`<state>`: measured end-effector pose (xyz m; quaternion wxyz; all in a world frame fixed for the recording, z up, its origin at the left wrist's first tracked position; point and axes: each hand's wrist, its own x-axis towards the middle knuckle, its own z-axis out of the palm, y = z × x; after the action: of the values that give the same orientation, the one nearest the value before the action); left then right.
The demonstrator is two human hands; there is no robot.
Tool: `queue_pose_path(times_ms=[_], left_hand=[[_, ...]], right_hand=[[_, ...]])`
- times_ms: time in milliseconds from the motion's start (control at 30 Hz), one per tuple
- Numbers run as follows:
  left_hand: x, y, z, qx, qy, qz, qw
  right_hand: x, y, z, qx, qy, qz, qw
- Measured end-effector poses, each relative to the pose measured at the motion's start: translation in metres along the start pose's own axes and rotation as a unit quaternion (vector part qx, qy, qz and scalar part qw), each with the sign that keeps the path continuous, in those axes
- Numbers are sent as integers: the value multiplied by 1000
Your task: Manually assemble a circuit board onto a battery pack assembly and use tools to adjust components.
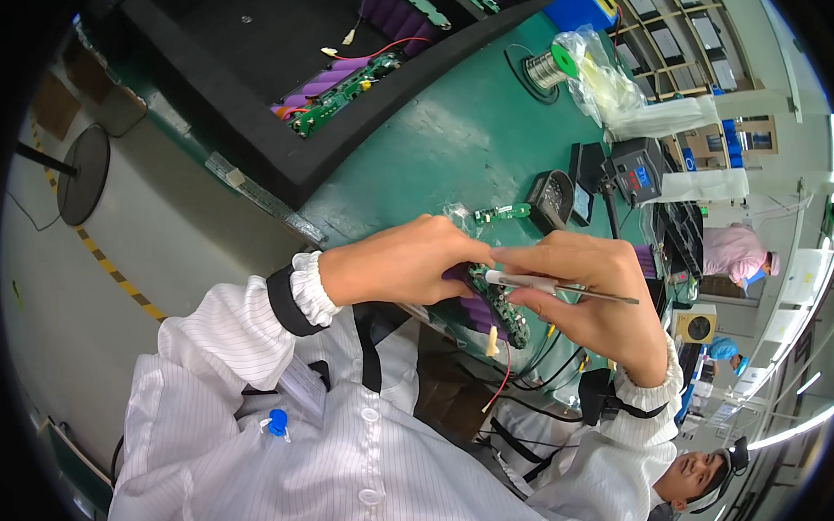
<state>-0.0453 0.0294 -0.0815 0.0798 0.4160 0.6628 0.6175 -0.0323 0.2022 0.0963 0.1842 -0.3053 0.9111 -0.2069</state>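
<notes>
My left hand (417,256) is closed on a battery pack (475,315) with purple cells and a green circuit board (506,314) along its side. A white connector (491,341) and a thin red wire hang from the pack. In my right hand (597,286) is a slim metal tool (574,290) with a pale end; its exact kind is unclear. That pale end lies against the upper part of the board, where the fingers of both hands nearly meet. Part of the pack is hidden behind my hands.
A black foam tray (326,163) with several battery packs (338,91) fills the far left of the green bench (413,155). Beyond my hands are a loose circuit board (503,213), a black dish (553,201), a solder spool (546,69) and a display unit (636,172). A co-worker (696,480) is at lower right.
</notes>
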Motion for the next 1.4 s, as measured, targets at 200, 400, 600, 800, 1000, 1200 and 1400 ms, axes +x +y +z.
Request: queue_pose_path(times_ms=[200, 400, 600, 800, 1000, 1200, 1400], left_hand=[[2, 4, -3, -2, -40, -32, 999], [-4, 13, -7, -11, 29, 17, 999], [4, 41, -15, -101, 72, -10, 992], [12, 44, -16, -30, 87, -31, 995], [19, 46, -12, 78, 83, 8, 993], [9, 49, -24, 3, 64, 20, 998], [13, 47, -24, -27, 67, 10, 997]], right_hand=[[0, 7, 5, 60, 9, -28, 998], [3, 9, 20, 46, 60, -53, 996], [-10, 19, 29, 121, 120, -1, 985], [-18, 9, 38, 188, 184, -34, 964], [-27, 13, 54, 89, 314, -49, 944], [-26, 9, 47, 86, 304, -58, 947], [-23, 5, 50, 69, 308, -68, 946]])
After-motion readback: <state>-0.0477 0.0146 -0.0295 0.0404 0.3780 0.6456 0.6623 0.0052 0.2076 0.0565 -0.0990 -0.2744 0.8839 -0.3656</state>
